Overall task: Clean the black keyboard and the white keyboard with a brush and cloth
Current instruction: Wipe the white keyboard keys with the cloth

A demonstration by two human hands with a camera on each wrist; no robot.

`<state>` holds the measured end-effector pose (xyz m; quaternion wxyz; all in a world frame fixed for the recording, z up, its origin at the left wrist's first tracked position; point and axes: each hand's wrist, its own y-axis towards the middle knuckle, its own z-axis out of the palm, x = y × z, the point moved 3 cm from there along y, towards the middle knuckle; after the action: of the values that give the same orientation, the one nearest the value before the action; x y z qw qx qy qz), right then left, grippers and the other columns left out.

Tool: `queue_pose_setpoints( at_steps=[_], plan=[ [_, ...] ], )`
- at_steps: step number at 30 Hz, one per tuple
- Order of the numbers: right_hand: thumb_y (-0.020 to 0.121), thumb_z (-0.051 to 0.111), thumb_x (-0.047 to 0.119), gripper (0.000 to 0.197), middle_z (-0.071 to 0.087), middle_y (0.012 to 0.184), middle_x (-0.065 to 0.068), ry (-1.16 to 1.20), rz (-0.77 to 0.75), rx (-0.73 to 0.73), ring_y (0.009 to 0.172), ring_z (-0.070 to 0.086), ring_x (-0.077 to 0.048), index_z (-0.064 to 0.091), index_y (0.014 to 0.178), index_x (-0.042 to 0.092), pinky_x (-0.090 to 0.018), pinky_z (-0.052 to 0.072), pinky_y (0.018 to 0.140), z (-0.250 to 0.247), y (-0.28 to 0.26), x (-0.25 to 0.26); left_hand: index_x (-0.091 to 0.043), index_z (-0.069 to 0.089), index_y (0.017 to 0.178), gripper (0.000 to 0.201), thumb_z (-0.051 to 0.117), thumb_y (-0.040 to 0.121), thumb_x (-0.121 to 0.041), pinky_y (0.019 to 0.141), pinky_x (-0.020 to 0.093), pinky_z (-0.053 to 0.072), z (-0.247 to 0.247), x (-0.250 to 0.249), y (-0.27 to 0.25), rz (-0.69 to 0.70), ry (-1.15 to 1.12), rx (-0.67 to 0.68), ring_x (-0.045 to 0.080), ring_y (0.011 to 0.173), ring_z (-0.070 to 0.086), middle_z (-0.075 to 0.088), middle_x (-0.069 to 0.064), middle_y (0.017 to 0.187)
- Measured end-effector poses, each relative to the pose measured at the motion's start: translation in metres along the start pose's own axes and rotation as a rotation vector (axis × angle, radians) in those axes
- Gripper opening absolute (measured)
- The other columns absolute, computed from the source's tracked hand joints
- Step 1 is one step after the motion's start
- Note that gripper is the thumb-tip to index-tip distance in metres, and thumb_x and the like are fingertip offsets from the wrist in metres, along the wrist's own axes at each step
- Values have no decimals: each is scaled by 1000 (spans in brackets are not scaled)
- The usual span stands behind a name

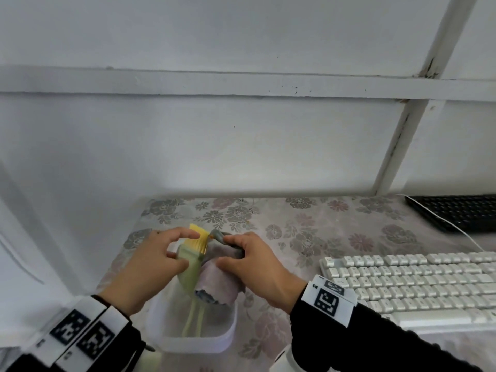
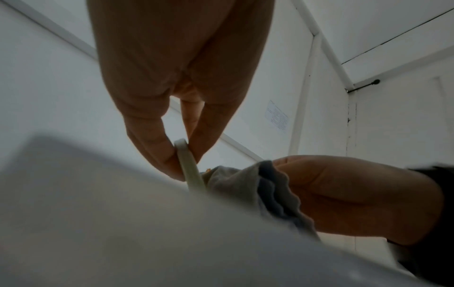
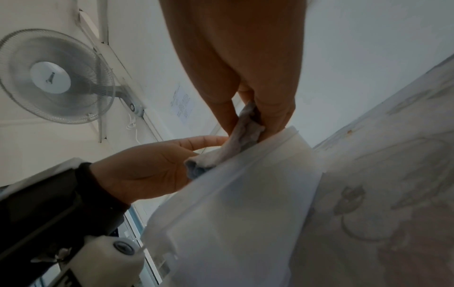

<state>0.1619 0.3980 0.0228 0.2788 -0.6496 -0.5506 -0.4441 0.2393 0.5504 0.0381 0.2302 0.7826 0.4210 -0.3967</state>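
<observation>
Left hand [image 1: 150,260] pinches yellow-bristled green brush [image 1: 192,260]; right hand [image 1: 252,261] grips grey cloth [image 1: 221,287].

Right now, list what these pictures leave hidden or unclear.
- Black keyboard: head view, right end cut off by the frame edge.
- White keyboard: head view, right end cut off too; key legends too small.
- Brush: its handle blurs behind the tub wall.
- Cloth: partly covered by the right hand.
- Tub's inside: left wrist view, its blurred wall fills the foreground.
- Left hand: motion-blurred in the head view.
</observation>
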Motion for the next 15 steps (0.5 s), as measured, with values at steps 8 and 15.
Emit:
queue_pose_setpoints(
  at_steps=[8, 15],
  plan=[
    [89, 50, 7, 18, 27, 70, 11, -493, -195, 129, 106, 40, -27, 63, 98, -3, -22, 29, 79, 17, 6, 15, -25, 68, 99, 48, 53, 54, -25, 76, 28, 41, -47, -30, -5, -9, 187, -223, 21, 86, 60, 63, 2, 94],
    [86, 53, 19, 23, 55, 103, -19, -851, -233, 147, 108, 43, -38, 65, 82, 0, -40, 36, 84, 39, 7, 5, -22, 67, 107, 37, 61, 77, -2, 77, 29, 41, -55, -37, -7, 30, 198, -279, 20, 88, 61, 63, 3, 99]
  ],
)
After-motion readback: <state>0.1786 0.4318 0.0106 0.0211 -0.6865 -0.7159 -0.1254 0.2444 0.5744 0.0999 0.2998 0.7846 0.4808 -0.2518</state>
